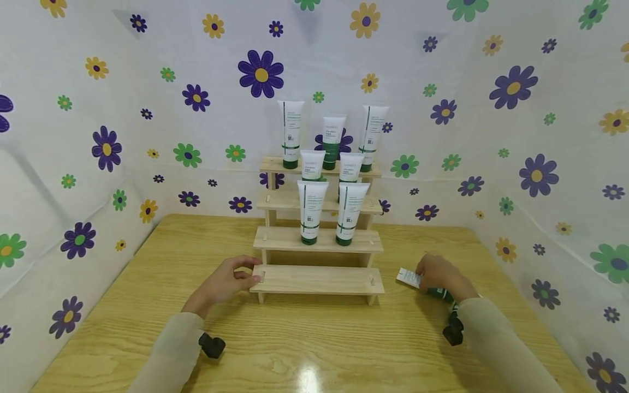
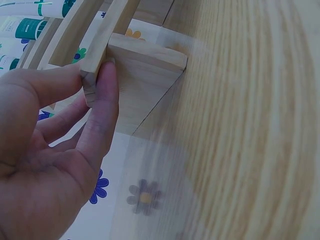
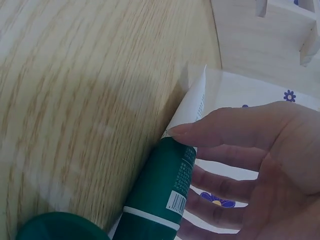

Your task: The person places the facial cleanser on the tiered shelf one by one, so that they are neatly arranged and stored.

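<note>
A stepped wooden display rack [image 1: 314, 279] stands mid-table. My left hand [image 1: 223, 286] pinches the left end of its lowest board [image 2: 97, 55] between thumb and fingers. Right of the rack, my right hand [image 1: 439, 273] grips a white and green squeeze tube [image 3: 160, 175] lying low at the tabletop. Its white flat end [image 1: 409, 277] points toward the rack in the head view. The thumb lies across the tube's middle, with the other fingers on its far side. Close by, in the right wrist view, is another green rounded end [image 3: 62, 227], mostly cut off.
Three tubes, among them a white one [image 1: 291, 134], stand cap-down on the top step. Two stand on the second step, partly hidden by two on the third, such as a front tube [image 1: 312, 213]. Flower-patterned cloth [image 1: 221, 136] encloses the wooden table [image 1: 295, 338].
</note>
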Action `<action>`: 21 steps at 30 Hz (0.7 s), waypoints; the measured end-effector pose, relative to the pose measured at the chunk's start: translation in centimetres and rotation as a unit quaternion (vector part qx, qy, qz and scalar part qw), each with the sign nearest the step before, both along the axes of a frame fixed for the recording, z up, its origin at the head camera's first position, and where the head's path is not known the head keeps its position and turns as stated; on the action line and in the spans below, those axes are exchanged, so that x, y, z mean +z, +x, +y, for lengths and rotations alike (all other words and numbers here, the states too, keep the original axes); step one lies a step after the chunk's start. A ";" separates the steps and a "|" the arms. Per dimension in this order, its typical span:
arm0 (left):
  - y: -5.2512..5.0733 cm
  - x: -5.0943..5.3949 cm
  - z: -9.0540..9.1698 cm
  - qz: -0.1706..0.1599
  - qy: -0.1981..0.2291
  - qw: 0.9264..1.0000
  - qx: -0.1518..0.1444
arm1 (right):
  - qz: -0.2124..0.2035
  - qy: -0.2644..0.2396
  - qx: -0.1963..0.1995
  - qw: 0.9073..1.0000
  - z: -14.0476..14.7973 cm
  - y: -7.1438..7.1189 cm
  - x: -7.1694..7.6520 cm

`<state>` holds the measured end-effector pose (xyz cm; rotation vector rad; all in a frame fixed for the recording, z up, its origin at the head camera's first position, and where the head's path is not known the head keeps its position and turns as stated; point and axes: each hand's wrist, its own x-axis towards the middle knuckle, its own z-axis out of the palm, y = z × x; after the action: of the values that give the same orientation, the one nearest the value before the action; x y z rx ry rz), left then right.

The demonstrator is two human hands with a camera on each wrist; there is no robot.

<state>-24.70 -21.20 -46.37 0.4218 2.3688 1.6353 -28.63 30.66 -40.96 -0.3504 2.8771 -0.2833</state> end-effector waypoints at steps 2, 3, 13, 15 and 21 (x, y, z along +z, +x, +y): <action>0.0 0.0 0.0 -0.003 0.001 1.000 0.000 | -0.004 -0.001 -0.002 1.000 0.1 -0.1 0.0; 0.0 0.0 0.0 -0.003 0.002 1.000 0.000 | -0.007 -0.003 -0.002 1.000 0.1 -0.1 0.1; 0.0 0.0 0.0 -0.003 -0.003 1.000 0.003 | 0.010 -0.029 0.012 0.999 1.0 -0.6 -0.1; 0.0 0.1 0.1 -0.003 -0.002 1.000 0.002 | 0.019 -0.030 0.014 0.999 1.2 -0.8 -0.3; 0.0 0.1 0.1 -0.003 -0.002 1.000 0.003 | 0.027 -0.020 0.012 0.999 1.6 -1.2 -0.6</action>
<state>-24.68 -21.09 -46.23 0.4081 2.3708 1.6306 -29.82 32.23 -41.54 -0.4058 2.9217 -0.3329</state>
